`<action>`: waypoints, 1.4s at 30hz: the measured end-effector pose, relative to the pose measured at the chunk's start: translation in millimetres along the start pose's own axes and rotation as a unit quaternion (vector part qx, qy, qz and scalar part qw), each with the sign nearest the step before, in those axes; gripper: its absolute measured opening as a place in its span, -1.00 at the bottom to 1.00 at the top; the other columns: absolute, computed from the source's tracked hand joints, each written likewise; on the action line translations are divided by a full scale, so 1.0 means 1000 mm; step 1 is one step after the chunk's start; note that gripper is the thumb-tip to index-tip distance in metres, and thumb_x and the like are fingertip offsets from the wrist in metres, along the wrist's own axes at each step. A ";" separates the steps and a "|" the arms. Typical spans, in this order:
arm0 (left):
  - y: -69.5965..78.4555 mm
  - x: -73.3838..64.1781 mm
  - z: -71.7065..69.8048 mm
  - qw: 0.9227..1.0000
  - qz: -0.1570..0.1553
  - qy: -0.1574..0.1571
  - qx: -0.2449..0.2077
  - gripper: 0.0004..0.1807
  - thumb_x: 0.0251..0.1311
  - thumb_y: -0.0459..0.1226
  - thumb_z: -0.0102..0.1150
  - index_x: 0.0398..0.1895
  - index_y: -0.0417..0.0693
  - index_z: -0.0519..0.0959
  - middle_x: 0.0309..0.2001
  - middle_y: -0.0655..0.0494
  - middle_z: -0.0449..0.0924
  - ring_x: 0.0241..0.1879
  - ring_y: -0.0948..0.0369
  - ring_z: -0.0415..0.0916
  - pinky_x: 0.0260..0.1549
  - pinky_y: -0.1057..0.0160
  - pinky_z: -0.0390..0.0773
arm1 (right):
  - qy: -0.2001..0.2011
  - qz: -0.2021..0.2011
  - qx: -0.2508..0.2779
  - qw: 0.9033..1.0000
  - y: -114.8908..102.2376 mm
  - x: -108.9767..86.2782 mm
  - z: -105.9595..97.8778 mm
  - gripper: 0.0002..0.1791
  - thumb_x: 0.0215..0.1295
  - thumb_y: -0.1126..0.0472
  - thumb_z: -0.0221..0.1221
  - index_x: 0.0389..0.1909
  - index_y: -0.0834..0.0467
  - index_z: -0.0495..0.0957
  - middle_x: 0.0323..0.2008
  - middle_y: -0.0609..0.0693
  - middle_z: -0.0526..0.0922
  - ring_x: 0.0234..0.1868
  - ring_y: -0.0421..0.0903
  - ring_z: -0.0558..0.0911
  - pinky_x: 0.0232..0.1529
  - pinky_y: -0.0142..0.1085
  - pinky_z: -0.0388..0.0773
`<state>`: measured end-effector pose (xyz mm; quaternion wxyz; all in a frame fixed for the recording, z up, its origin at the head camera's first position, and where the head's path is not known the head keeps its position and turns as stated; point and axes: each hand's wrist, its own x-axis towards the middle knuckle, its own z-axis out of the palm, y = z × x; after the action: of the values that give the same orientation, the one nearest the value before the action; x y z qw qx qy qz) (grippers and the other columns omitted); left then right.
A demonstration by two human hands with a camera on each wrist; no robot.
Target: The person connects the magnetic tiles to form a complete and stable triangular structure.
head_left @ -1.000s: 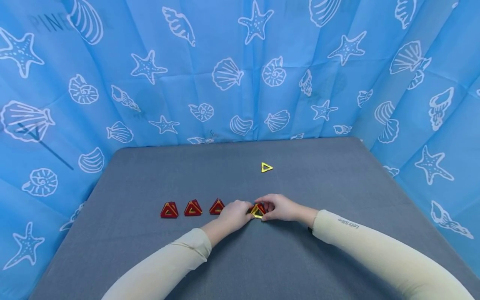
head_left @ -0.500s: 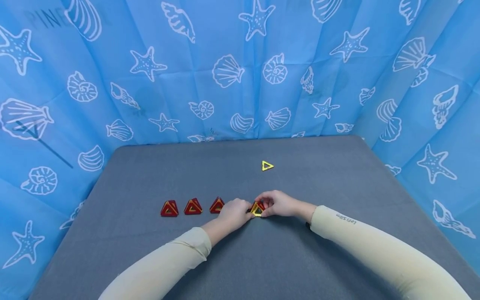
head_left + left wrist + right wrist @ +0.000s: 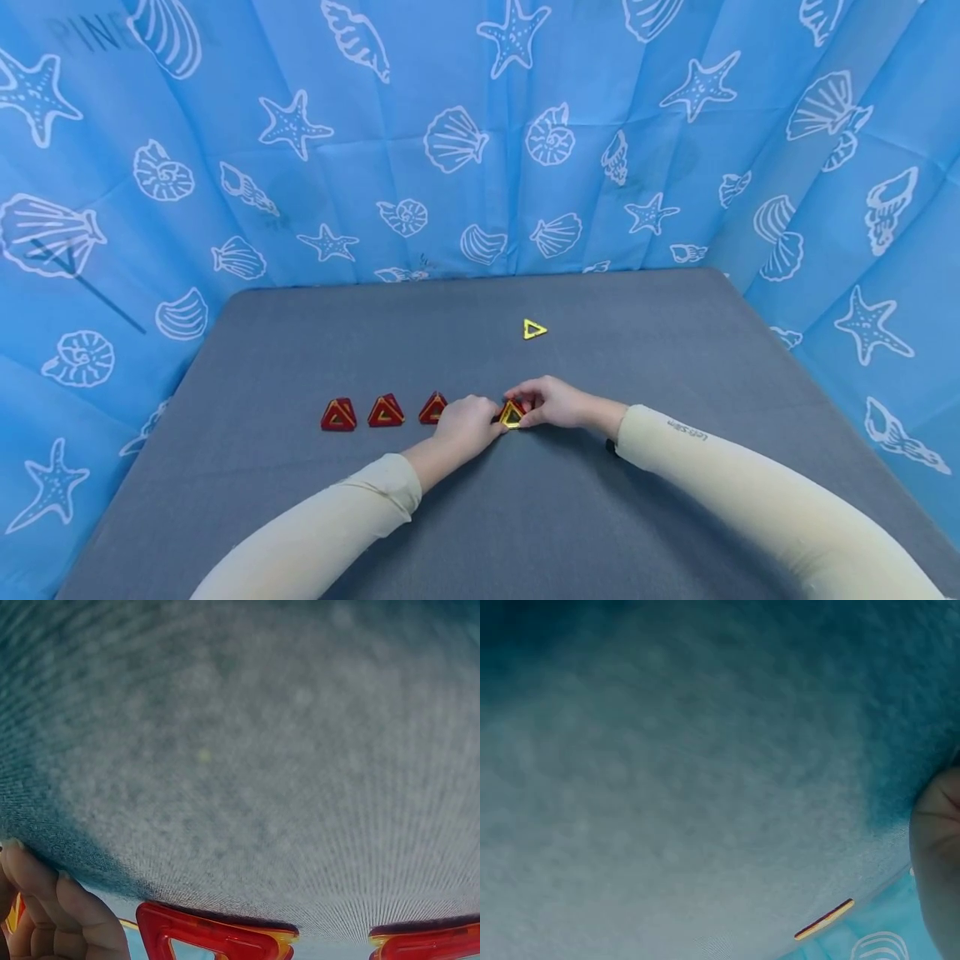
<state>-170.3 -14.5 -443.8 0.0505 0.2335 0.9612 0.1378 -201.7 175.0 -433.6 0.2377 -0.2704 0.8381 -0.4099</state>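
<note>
Near the middle of the table in the head view, my left hand [image 3: 467, 425] and right hand [image 3: 555, 402] hold a small pyramid of red and yellow triangular magnetic tiles [image 3: 512, 414] from both sides. Its front tile is yellow with an open centre; the fingers hide its sides. To the left stand similar red pyramids: one [image 3: 432, 408] beside my left hand, a middle one [image 3: 386, 411] and a far-left one [image 3: 339, 414]. The left wrist view shows curled left fingers [image 3: 60, 915] and a red triangular tile [image 3: 154, 930]. Only part of the right hand [image 3: 941, 847] shows in its wrist view.
A loose yellow triangular tile [image 3: 534, 329] lies flat beyond the hands. The grey cloth-covered table [image 3: 285, 500] reaches back to a blue curtain [image 3: 345, 183] with white shell and starfish prints, which also hangs along both sides.
My right hand has shifted slightly left towards the left one. The pyramid between them looks more compact, its yellow front tile closer against the red ones. The other pyramids stay put.
</note>
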 end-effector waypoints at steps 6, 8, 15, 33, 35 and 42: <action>0.000 0.002 -0.001 1.000 -0.015 -0.008 0.001 -0.79 0.18 -0.10 0.33 -0.51 0.01 0.64 -0.62 0.22 0.46 -0.63 0.31 0.28 -0.62 0.30 0.31 | -0.001 0.013 -0.008 1.000 -0.002 0.004 0.000 -0.51 0.24 0.45 0.23 0.20 0.46 0.41 -0.42 0.01 0.49 -0.43 -0.15 0.39 -0.36 -0.33 0.35; 0.000 0.002 -0.001 1.000 -0.016 -0.009 0.004 -0.78 0.19 -0.10 0.33 -0.51 0.01 0.64 -0.62 0.22 0.47 -0.63 0.31 0.29 -0.62 0.30 0.32 | -0.001 0.016 -0.012 1.000 -0.002 0.005 0.000 -0.51 0.25 0.45 0.22 0.20 0.47 0.41 -0.42 0.01 0.48 -0.43 -0.16 0.39 -0.35 -0.33 0.35; 0.001 0.001 0.000 1.000 -0.018 0.000 0.005 -0.75 0.19 -0.11 0.32 -0.58 0.02 0.60 -0.62 0.21 0.49 -0.64 0.31 0.32 -0.64 0.27 0.35 | -0.006 0.023 -0.005 1.000 -0.001 0.005 0.000 -0.51 0.26 0.44 0.22 0.19 0.51 0.38 -0.41 0.04 0.49 -0.43 -0.15 0.39 -0.35 -0.32 0.35; -0.004 -0.001 -0.001 0.990 -0.052 -0.015 -0.132 -0.84 0.27 -0.18 0.25 -0.36 -0.04 0.74 -0.67 0.28 0.48 -0.66 0.36 0.38 -0.64 0.35 0.31 | -0.018 -0.031 0.004 0.999 0.011 0.000 -0.001 -0.44 0.32 0.30 0.23 0.28 0.42 0.36 -0.37 -0.01 0.48 -0.39 -0.20 0.39 -0.33 -0.34 0.35; -0.005 -0.001 -0.001 0.989 -0.053 -0.016 -0.136 -0.83 0.28 -0.18 0.24 -0.37 -0.03 0.74 -0.69 0.30 0.45 -0.68 0.36 0.37 -0.65 0.36 0.29 | -0.021 -0.044 0.005 0.999 0.011 -0.001 -0.002 -0.43 0.32 0.26 0.23 0.29 0.40 0.36 -0.38 -0.02 0.47 -0.40 -0.20 0.39 -0.34 -0.33 0.35; -0.003 -0.002 -0.002 0.994 -0.043 -0.009 -0.096 -0.81 0.28 -0.16 0.24 -0.46 0.00 0.71 -0.64 0.27 0.44 -0.64 0.32 0.28 -0.63 0.33 0.27 | -0.014 -0.007 0.013 1.000 0.005 -0.002 -0.001 -0.44 0.29 0.34 0.23 0.27 0.44 0.35 -0.35 0.04 0.48 -0.36 -0.12 0.40 -0.30 -0.30 0.35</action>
<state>-170.6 -18.4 -443.1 0.0873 0.1872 0.9522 0.2252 -202.2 179.0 -437.1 0.2500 -0.2791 0.8273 -0.4185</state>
